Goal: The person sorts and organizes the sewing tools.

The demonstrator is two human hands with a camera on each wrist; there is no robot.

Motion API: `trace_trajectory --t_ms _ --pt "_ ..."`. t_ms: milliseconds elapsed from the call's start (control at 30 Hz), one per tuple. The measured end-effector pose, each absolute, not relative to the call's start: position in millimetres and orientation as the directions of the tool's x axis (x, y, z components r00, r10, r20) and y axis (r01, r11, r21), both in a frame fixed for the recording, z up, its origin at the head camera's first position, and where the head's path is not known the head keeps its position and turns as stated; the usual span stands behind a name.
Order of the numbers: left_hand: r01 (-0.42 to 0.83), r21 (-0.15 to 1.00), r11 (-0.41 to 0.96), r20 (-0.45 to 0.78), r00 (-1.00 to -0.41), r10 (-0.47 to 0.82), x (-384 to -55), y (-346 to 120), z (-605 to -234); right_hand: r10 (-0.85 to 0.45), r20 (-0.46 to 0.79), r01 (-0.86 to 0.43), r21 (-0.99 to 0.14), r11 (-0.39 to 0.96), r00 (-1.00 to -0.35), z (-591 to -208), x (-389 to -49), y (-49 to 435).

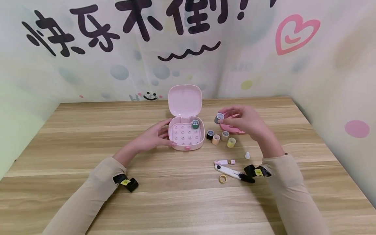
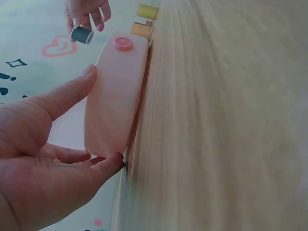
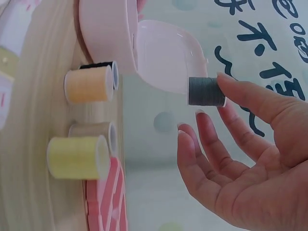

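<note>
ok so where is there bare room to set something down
Bare tabletop lies left of the left hand, and in front of the pink box, between the left sleeve and the gold ring. It's crowded right of the box, with four loose spools by the right hand.

You are viewing a dark grey spool (image 3: pixel 206 91), a pale pink box (image 2: pixel 115 96) with a brighter pink button (image 2: pixel 123 44), a yellow spool (image 3: pixel 74 158) and a streaky brown table (image 1: pixel 176 199).
</note>
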State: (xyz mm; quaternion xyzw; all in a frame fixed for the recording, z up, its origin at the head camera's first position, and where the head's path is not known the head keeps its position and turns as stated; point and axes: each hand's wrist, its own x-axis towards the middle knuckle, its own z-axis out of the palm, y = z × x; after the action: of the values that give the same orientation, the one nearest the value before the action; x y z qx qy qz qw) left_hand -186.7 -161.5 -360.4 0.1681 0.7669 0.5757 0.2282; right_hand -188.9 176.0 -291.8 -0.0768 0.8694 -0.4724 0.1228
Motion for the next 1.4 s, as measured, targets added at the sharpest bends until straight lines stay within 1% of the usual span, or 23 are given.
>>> trace_trajectory --t_ms 333,667,900,1133,1400 --pt "-0.003 0.964 0.266 -0.149 -0.833 0.532 -186 -162 -360 -0.271 -0.132 -0.019 -0.870 0.493 -0.954 -292 -193 159" --pt "0.006 0.964 0.266 -0.143 -0.832 0.536 -187 -160 -361 -0.258 -0.126 -0.035 -0.840 0.541 -0.958 -294 -197 149" --pt "0.007 0.963 0.269 -0.143 -0.835 0.531 -186 -161 -359 -0.260 -0.118 -0.042 -0.844 0.535 -0.958 -297 -201 143" --pt "0.005 0.959 0.283 -0.150 -0.840 0.522 -185 -161 -358 -0.244 -0.133 -0.018 -0.846 0.533 -0.961 -299 -204 134" --pt "0.009 0.957 0.289 -0.149 -0.841 0.520 -185 -160 -358 -0.260 -0.129 -0.021 -0.862 0.506 -0.957 -304 -209 124"
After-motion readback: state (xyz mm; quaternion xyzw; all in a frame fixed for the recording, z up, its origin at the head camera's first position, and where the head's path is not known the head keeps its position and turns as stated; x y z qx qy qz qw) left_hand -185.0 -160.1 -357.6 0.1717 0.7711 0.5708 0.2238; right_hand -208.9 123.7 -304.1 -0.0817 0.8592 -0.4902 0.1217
